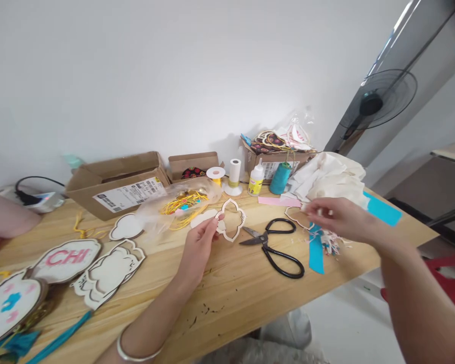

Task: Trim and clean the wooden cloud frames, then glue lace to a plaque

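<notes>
My left hand [205, 235] pinches a thin wooden cut-out frame [233, 238] by its left edge, just above the table. The frame has a scalloped outline and an open middle. A pale cloud-shaped piece [202, 217] lies behind it, partly covered. My right hand [328, 215] is closed, fingertips together, beside a thin pale outlined piece [298, 217]; whether it grips this or something smaller cannot be made out. Black-handled scissors [264, 238] lie between my hands, blades partly apart, pointing left. Under my right hand are a blue strip [316, 255] and fabric scraps [331, 243].
At the back stand cardboard boxes [83, 194], a glue bottle [255, 181], a teal thread cone [280, 179] and a white roll [234, 174]. White cloth [326, 177] is heaped right. On the left lie a CHI plaque [68, 259], layered cut-outs [111, 270] and a bag of yellow cords [184, 202].
</notes>
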